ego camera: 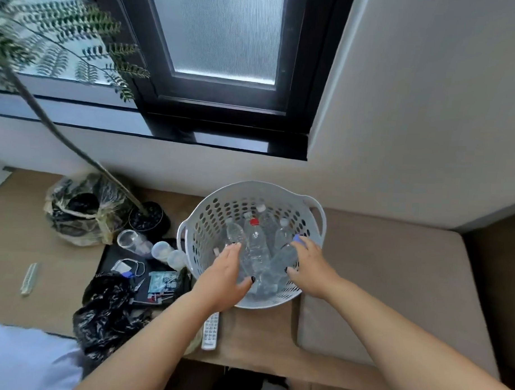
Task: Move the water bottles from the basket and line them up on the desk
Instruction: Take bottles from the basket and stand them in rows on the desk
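Note:
A white perforated basket (317,214) stands on the wooden desk (260,340) below the window. Several clear plastic water bottles lie in it, among them a red-capped bottle (256,243), a white-capped bottle (282,232) and a blue-capped bottle (286,255) at the right side. My left hand (228,274) reaches into the basket with straight fingers and spread thumb, resting over the bottles at the near left. My right hand (309,265) curls round the blue-capped bottle, thumb below it and fingers by its cap.
Left of the basket a black tray (111,257) holds plastic cups, a face mask and small items. A black plastic bag (106,315), a remote control (210,330), a potted plant (146,220) and a comb (28,278) lie around. A grey cushion (378,286) lies to the right.

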{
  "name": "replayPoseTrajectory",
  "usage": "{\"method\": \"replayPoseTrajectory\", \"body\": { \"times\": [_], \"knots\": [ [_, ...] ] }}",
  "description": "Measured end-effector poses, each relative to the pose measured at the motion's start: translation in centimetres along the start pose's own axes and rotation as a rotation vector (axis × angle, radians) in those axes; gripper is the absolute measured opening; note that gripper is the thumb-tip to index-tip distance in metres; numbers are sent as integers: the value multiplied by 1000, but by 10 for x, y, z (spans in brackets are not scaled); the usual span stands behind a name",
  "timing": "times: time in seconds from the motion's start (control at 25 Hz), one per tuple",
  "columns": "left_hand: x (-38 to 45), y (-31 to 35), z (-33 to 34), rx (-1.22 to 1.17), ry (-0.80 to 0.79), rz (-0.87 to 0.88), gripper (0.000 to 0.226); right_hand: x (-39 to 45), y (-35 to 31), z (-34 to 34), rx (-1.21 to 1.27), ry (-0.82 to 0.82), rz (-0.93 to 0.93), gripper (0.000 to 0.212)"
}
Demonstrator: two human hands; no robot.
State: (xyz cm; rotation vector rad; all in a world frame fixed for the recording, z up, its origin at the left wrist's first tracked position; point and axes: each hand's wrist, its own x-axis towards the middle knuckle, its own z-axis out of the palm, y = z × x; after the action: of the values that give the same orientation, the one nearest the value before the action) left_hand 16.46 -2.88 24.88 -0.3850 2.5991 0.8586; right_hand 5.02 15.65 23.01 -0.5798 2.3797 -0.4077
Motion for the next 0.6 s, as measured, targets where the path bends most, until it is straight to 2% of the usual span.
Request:
{"method": "replayPoseTrajectory", "body": {
  "times": [0.28, 0.44, 0.6],
  "knots": [
    [25, -15, 20, -96, 20, -102, 81, 44, 27, 12, 122, -34, 40, 66],
    [54, -21, 42, -197, 37, -215, 80, 63, 38, 35, 148, 106, -3, 58],
    [97, -31, 69, -330, -19, -335, 87, 70, 52, 69, 129, 220, -46, 51]
  ]
}}
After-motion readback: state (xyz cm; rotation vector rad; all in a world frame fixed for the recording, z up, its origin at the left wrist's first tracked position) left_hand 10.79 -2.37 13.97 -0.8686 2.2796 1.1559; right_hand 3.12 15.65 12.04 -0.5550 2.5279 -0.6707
